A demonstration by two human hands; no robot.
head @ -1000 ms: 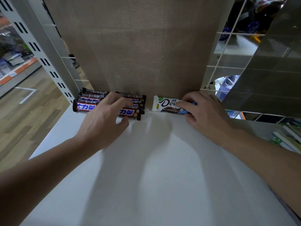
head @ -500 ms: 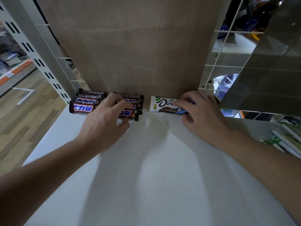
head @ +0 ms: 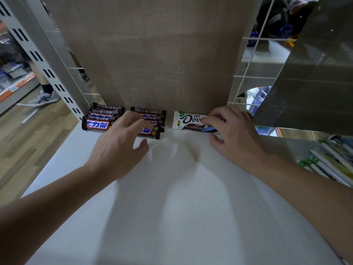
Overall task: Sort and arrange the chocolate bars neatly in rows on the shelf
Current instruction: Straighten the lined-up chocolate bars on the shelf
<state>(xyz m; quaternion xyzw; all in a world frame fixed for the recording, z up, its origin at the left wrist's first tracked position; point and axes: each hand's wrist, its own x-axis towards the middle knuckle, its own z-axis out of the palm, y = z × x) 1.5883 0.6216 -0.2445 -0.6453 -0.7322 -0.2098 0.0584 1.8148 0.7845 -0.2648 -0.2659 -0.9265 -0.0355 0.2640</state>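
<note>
The left hand (head: 118, 150) is loosely spread with its fingers nearly straight. Its fingertips rest on the right brown stack (head: 152, 119) of bars at centre frame, and its thumb is held apart above the shelf (head: 172, 217). The left brown stack (head: 99, 121) lies just left of that hand, untouched. The right hand (head: 236, 136) curls round the right end of the white Dove bar (head: 188, 121), fingers on top and thumb at its near edge. All the bars lie flat at the back of the shelf against the perforated back panel (head: 152, 54).
</note>
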